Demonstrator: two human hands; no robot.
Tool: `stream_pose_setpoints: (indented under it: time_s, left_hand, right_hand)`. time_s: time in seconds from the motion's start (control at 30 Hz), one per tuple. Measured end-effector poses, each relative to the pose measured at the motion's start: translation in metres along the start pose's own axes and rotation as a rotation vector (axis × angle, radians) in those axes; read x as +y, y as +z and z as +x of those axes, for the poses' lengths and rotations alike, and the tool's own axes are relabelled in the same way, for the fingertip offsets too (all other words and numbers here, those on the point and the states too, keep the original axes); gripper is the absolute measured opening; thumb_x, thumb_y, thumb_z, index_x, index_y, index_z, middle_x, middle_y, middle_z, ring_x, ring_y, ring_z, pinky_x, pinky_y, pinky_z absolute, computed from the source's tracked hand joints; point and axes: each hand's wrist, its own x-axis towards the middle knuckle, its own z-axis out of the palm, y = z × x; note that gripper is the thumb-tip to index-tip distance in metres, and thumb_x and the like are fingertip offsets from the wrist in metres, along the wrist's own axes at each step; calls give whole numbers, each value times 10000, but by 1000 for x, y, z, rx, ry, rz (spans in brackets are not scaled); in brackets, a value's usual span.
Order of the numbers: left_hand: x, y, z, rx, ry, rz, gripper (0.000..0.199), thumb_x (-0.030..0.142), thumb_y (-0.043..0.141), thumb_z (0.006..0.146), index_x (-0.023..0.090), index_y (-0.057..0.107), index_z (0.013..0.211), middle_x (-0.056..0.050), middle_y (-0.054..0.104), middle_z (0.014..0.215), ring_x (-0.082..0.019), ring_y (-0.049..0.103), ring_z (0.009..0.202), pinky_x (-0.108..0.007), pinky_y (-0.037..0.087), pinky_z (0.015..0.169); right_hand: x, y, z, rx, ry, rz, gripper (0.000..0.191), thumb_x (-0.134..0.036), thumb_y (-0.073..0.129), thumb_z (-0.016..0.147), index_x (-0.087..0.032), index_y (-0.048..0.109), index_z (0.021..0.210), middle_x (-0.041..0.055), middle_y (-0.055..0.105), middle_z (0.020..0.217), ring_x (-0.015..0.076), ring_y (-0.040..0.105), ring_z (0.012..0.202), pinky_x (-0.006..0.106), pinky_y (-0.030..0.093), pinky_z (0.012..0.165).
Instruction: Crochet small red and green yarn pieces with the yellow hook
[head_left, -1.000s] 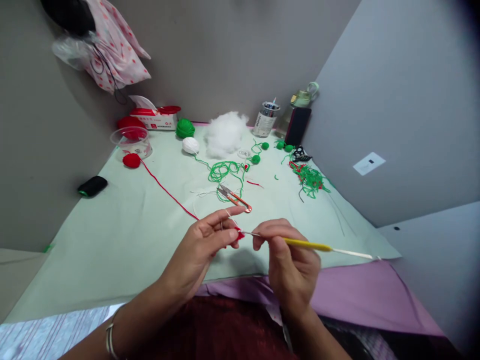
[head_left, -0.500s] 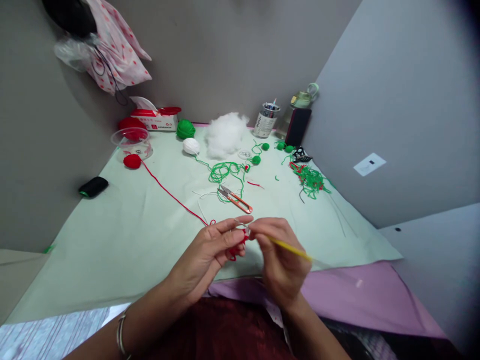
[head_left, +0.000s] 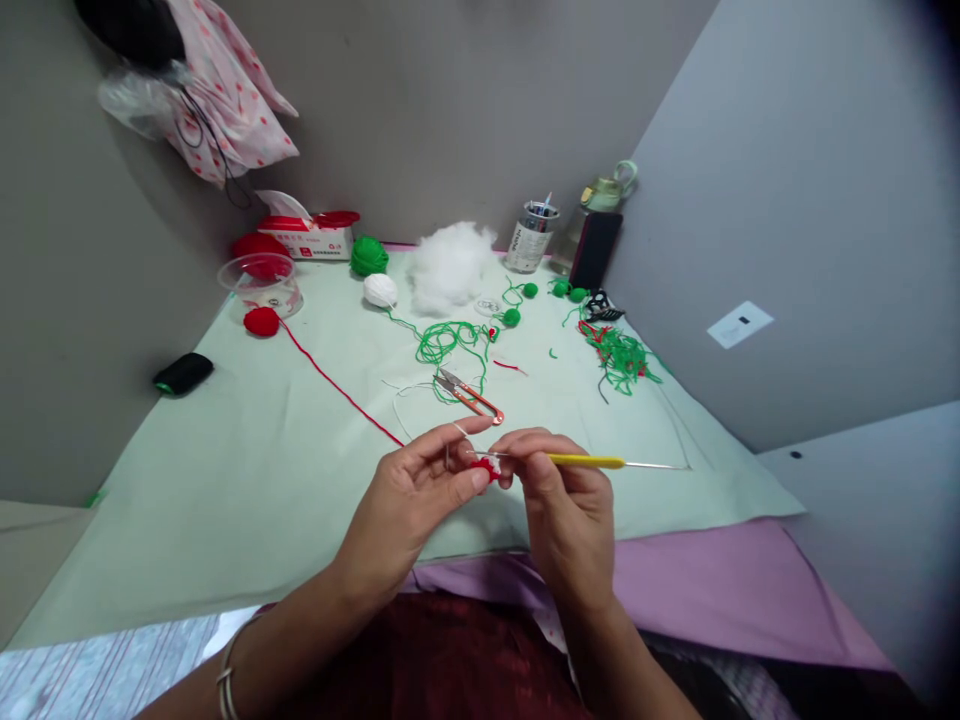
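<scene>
A small red-and-white crochet piece [head_left: 486, 468] is pinched between the thumb and fingers of my left hand [head_left: 420, 485], over the front of the table. White yarn runs over the raised left index finger. My right hand [head_left: 566, 500] grips a crochet hook [head_left: 585, 461] by its yellow handle, the metal tip lying at the top of the piece. Red yarn [head_left: 341, 390] trails from behind my left hand to a red yarn ball [head_left: 262, 321]. Just beyond my fingers lie orange-handled thread snips [head_left: 471, 396].
Tangled green yarn [head_left: 446, 343], white stuffing [head_left: 453, 265], a white yarn ball [head_left: 380, 291] and a green yarn ball [head_left: 369, 256] lie farther back. A clear tub [head_left: 262, 285] stands left. Yarn scraps [head_left: 624, 358], a phone [head_left: 596, 250] and a pen can [head_left: 531, 240] are at right.
The crochet hook has swung from slanting down rightward to nearly level, its tip now showing at the crochet piece. My left hand has turned slightly, with the index finger raised and white yarn stretched over it.
</scene>
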Motion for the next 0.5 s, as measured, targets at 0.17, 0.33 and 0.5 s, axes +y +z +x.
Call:
stream_pose_setpoints:
  time_s: [0.17,0.33,0.5]
  left_hand:
    - [-1,-1,2,20,8,9,399,260,897,824,309,826,1214,18,712,899,-133,669,887,-253,525,883]
    - [-1,0,3,32,-7,-15,427,251,909,804,272,819,1221,16,731,870,-111,651,765,-228,528,740]
    - [2,5,2,-22,-127,-176,343,251,858,870,223,818,1210,41,666,635,-65,573,552,-179,464,580]
  right_hand:
    - [-2,3,3,16,13,76,145,-286,688,1009,-236,810,947,42,769,925,139,657,706,287,562,673]
    - [-3,6,5,30,31,143,137,-311,727,979,-231,808,903,32,755,859,129,648,662,273,568,643]
    - [0,5,5,42,73,184,136,-330,734,975,-238,801,901,26,756,881,112,633,659,252,560,652]
